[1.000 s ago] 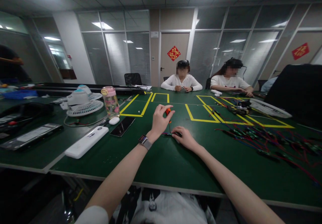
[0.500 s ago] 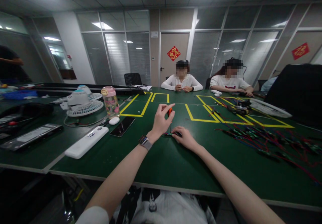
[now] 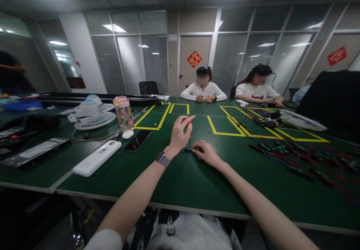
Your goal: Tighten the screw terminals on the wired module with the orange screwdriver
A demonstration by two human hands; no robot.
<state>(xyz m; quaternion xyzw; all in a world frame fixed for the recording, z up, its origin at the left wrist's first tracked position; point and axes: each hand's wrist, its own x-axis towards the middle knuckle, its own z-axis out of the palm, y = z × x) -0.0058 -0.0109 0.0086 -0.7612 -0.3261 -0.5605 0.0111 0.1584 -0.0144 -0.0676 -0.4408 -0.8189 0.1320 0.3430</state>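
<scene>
Left hand (image 3: 180, 133) pinches a small orange-handled screwdriver (image 3: 190, 127) upright, tip down on a tiny dark part (image 3: 193, 149) that the right hand (image 3: 206, 153) pins to the green table (image 3: 180, 182). Best kept vertical, with the part pressed flat.

Red diamond sign (image 3: 194, 59) on door: gold characters, unreadable. Second red sign (image 3: 335, 56) on glass wall, right: same, unreadable.
</scene>
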